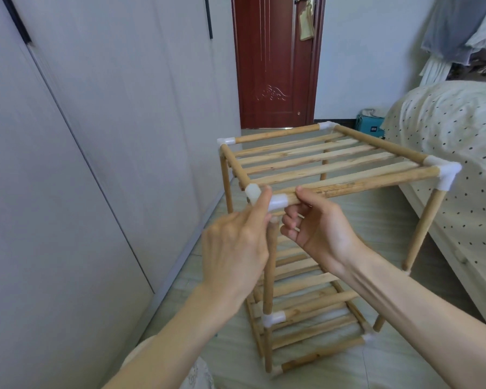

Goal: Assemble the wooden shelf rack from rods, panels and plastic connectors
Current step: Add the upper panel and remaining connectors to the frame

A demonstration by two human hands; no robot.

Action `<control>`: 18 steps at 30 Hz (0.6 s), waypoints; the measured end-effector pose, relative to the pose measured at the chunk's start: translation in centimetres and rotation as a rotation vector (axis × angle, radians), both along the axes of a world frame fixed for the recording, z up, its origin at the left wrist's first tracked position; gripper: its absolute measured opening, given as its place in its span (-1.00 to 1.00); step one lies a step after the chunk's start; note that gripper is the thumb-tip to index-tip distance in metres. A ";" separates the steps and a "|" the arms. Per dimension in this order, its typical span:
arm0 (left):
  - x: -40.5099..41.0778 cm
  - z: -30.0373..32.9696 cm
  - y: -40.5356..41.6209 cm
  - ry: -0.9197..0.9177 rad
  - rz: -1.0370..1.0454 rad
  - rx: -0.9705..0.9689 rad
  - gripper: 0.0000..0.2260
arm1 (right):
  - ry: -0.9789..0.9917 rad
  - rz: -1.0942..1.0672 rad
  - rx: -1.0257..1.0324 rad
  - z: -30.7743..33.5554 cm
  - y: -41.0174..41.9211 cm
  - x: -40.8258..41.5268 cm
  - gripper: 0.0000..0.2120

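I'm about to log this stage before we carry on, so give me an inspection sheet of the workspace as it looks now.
Surface: pale tiled floor; the rack stands on it.
Job's things: wooden shelf rack upright, slatted top panel seated, lower slatted shelves visible; white plastic corner connector on the near-left top corner, another at near-right.
Clutter: teal box on the floor by the bed.
Hands: left hand, fingers pressing on the near-left connector; right hand gripping the front top rod beside it.
Cables: nothing seen.
Surroundings: grey wardrobe doors left, dark red door ahead, dotted cream bed right.
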State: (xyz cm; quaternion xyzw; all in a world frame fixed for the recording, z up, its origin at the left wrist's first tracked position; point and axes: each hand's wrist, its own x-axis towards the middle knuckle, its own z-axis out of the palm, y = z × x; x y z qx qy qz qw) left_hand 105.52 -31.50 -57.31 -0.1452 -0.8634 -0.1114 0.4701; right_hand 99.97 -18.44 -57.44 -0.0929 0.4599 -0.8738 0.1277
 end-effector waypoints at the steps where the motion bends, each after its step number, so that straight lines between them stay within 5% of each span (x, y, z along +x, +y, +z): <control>1: 0.0 -0.1 0.3 -0.009 -0.020 -0.012 -0.65 | -0.011 -0.013 -0.004 0.1 0.3 -0.1 -0.67; 7: -2.2 0.5 0.5 -0.350 -0.247 0.268 -0.49 | 0.036 -0.127 0.117 0.4 3.6 -0.6 -0.66; 11: -5.2 1.6 1.4 -0.489 -0.350 0.007 -0.41 | 0.021 -0.208 0.205 0.4 5.4 -1.1 -0.52; 15: -7.4 1.8 4.4 -0.756 -0.586 0.035 -0.44 | -0.052 -0.307 0.286 0.5 8.4 -1.7 -0.49; 18: -8.3 1.2 7.7 -0.741 -0.644 -0.108 -0.37 | -0.111 -0.383 0.227 0.6 11.3 -2.2 -0.49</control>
